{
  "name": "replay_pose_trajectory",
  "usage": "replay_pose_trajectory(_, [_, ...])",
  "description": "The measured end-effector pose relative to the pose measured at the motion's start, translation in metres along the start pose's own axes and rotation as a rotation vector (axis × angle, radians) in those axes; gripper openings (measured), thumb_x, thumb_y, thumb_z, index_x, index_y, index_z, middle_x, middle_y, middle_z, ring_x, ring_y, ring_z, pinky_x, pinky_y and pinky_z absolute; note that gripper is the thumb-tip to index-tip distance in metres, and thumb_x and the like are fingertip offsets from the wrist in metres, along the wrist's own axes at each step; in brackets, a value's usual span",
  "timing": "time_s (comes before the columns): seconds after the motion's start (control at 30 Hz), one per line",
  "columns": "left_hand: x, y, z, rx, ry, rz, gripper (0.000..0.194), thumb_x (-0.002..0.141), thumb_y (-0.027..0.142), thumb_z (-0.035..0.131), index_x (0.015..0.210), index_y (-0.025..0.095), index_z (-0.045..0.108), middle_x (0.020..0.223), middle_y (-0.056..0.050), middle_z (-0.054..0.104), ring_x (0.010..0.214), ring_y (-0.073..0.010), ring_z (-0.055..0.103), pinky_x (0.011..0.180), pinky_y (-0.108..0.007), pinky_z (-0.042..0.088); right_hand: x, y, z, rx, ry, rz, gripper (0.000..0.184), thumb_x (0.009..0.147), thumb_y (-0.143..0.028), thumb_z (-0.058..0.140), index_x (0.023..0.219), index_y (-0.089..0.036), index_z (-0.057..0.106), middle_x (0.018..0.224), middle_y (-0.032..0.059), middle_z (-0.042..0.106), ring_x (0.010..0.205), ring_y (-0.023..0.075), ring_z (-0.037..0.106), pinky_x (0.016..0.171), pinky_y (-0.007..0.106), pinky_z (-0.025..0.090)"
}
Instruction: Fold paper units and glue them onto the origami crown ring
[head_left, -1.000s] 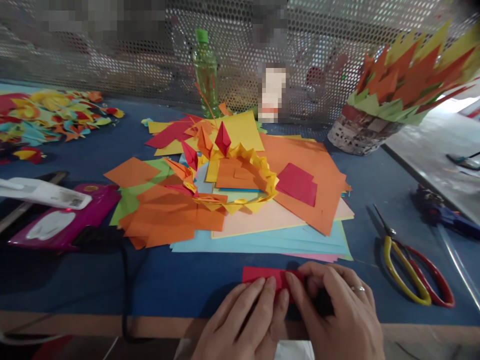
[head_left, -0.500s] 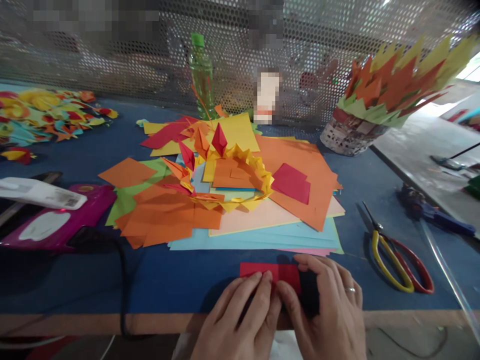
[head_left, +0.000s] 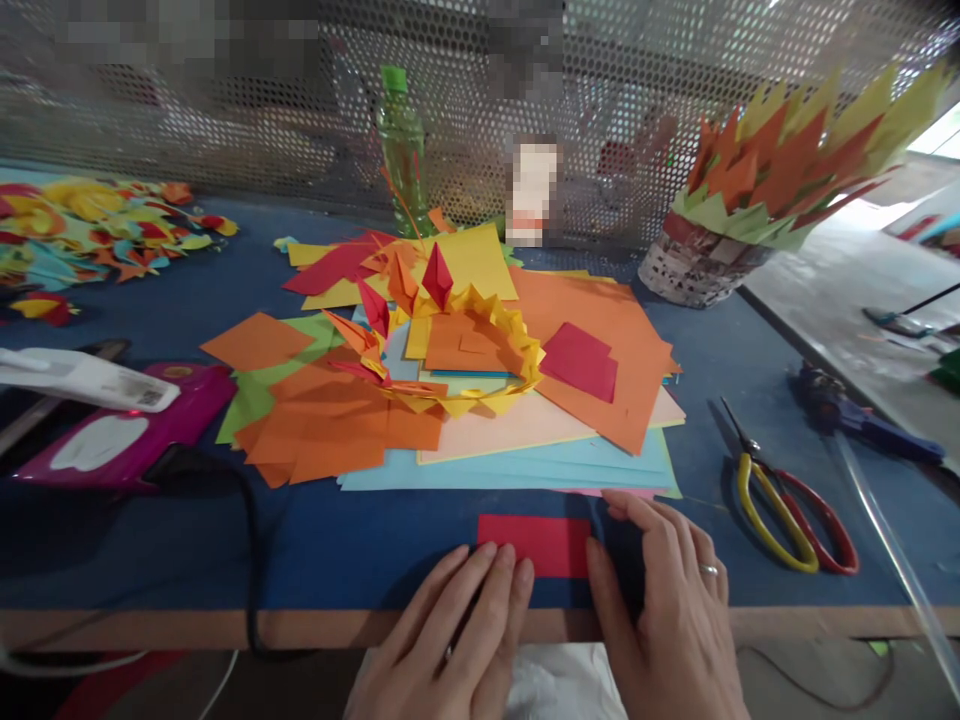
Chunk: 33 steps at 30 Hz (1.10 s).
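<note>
A red folded paper rectangle (head_left: 553, 546) lies flat on the blue table near its front edge. My left hand (head_left: 461, 625) rests with outstretched fingers over the paper's lower left corner, pressing on it. The thumb of my right hand (head_left: 667, 595) touches the right edge of the paper, while its other fingers are spread on the table farther right. Beyond the hands stands a yellow zigzag paper ring (head_left: 487, 402) with red and orange pointed folded pieces along its left side.
Stacked coloured sheets (head_left: 517, 470) spread under the ring. Yellow-and-red-handled scissors (head_left: 780, 510) and a blue-handled tool (head_left: 874, 425) lie right. A paper-decorated pot (head_left: 686, 265) and green-capped bottle (head_left: 403, 150) stand behind. A glue gun (head_left: 90, 380), magenta device (head_left: 112, 440) and cable (head_left: 247, 540) sit left.
My hands have moved apart. The left slid left and the right thumb shifted to the paper's right edge, so more of the red paper shows, flat.
</note>
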<state>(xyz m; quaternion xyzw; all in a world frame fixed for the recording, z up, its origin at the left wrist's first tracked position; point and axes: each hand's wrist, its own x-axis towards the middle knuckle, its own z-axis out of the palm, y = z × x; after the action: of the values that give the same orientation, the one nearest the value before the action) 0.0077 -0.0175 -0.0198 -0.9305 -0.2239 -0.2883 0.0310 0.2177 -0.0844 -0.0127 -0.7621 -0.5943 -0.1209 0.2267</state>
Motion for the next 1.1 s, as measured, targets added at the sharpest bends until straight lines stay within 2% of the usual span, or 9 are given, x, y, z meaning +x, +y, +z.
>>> replay_pose_trajectory(0.13, [-0.007, 0.000, -0.004, -0.032, 0.010, -0.064, 0.043, 0.102, 0.008, 0.036, 0.129, 0.014, 0.070, 0.135, -0.002, 0.070, 0.130, -0.0163, 0.060, 0.129, -0.033, 0.024, 0.001, -0.003, -0.002, 0.052, 0.028, 0.050, 0.031, 0.101, -0.035, 0.047, 0.128, -0.021, 0.053, 0.119, 0.0124, 0.064, 0.113, 0.0282, 0.056, 0.090, 0.044, 0.043])
replay_pose_trajectory(0.3, [-0.007, 0.004, -0.004, -0.045, 0.053, -0.108, 0.042, 0.103, 0.008, 0.036, 0.127, 0.012, 0.071, 0.130, -0.003, 0.074, 0.123, -0.0181, 0.064, 0.129, -0.040, 0.022, 0.003, -0.003, 0.000, 0.062, 0.085, -0.011, 0.033, 0.099, -0.034, 0.052, 0.129, -0.020, 0.054, 0.120, 0.0129, 0.063, 0.114, 0.0283, 0.056, 0.089, 0.043, 0.044])
replay_pose_trajectory(0.5, [-0.009, 0.007, -0.012, 0.021, 0.084, -0.189, 0.042, 0.102, 0.005, 0.038, 0.127, 0.014, 0.071, 0.126, -0.004, 0.076, 0.117, -0.0181, 0.067, 0.127, -0.044, 0.024, 0.002, -0.002, -0.001, 0.061, 0.076, -0.016, 0.030, 0.100, -0.033, 0.051, 0.127, -0.019, 0.055, 0.121, 0.0121, 0.064, 0.116, 0.0283, 0.055, 0.092, 0.043, 0.042])
replay_pose_trajectory(0.8, [-0.013, 0.005, -0.022, 0.080, 0.074, -0.212, 0.043, 0.098, 0.006, 0.042, 0.127, 0.017, 0.071, 0.129, -0.002, 0.074, 0.124, -0.0204, 0.065, 0.127, -0.046, 0.024, 0.002, -0.002, 0.002, 0.055, 0.079, -0.007, 0.028, 0.101, -0.035, 0.048, 0.125, -0.023, 0.055, 0.119, 0.0101, 0.065, 0.115, 0.0282, 0.056, 0.090, 0.041, 0.041])
replay_pose_trajectory(0.9, [-0.008, 0.007, -0.027, 0.065, 0.114, -0.253, 0.043, 0.097, 0.003, 0.042, 0.122, 0.017, 0.073, 0.128, -0.001, 0.075, 0.124, -0.0194, 0.064, 0.127, -0.045, 0.024, 0.002, -0.002, 0.004, 0.038, 0.070, -0.024, 0.029, 0.100, -0.035, 0.049, 0.125, -0.024, 0.055, 0.120, 0.0091, 0.065, 0.113, 0.0277, 0.056, 0.090, 0.040, 0.039])
replay_pose_trajectory(1.0, [0.002, 0.014, -0.016, 0.016, 0.147, -0.200, 0.043, 0.103, 0.005, 0.037, 0.127, 0.014, 0.071, 0.130, -0.004, 0.074, 0.126, -0.0170, 0.064, 0.128, -0.043, 0.025, 0.001, -0.001, 0.004, 0.032, 0.074, -0.036, 0.029, 0.099, -0.034, 0.050, 0.126, -0.023, 0.056, 0.121, 0.0088, 0.065, 0.113, 0.0272, 0.056, 0.090, 0.040, 0.039])
replay_pose_trajectory(1.03, [0.006, 0.017, -0.009, -0.006, 0.150, -0.141, 0.039, 0.105, 0.009, 0.040, 0.130, 0.013, 0.069, 0.131, -0.005, 0.073, 0.128, -0.0173, 0.063, 0.128, -0.043, 0.026, 0.001, 0.000, 0.003, 0.032, 0.074, -0.037, 0.029, 0.100, -0.034, 0.049, 0.126, -0.023, 0.055, 0.121, 0.0089, 0.065, 0.113, 0.0271, 0.056, 0.090, 0.040, 0.039])
replay_pose_trajectory(1.07, [0.009, 0.020, -0.001, -0.011, 0.152, -0.089, 0.032, 0.104, 0.015, 0.050, 0.131, 0.012, 0.068, 0.131, -0.006, 0.073, 0.130, -0.0183, 0.062, 0.128, -0.042, 0.026, 0.001, 0.001, 0.003, 0.030, 0.072, -0.035, 0.029, 0.100, -0.034, 0.049, 0.126, -0.023, 0.055, 0.121, 0.0091, 0.065, 0.114, 0.0272, 0.056, 0.090, 0.040, 0.039])
replay_pose_trajectory(1.1, [0.012, 0.022, 0.007, -0.012, 0.141, -0.042, 0.032, 0.105, 0.027, 0.055, 0.131, 0.012, 0.068, 0.133, -0.006, 0.072, 0.132, -0.0191, 0.061, 0.129, -0.042, 0.024, 0.001, 0.001, 0.003, 0.028, 0.070, -0.034, 0.029, 0.100, -0.034, 0.049, 0.126, -0.023, 0.056, 0.121, 0.0093, 0.065, 0.114, 0.0273, 0.057, 0.090, 0.040, 0.040])
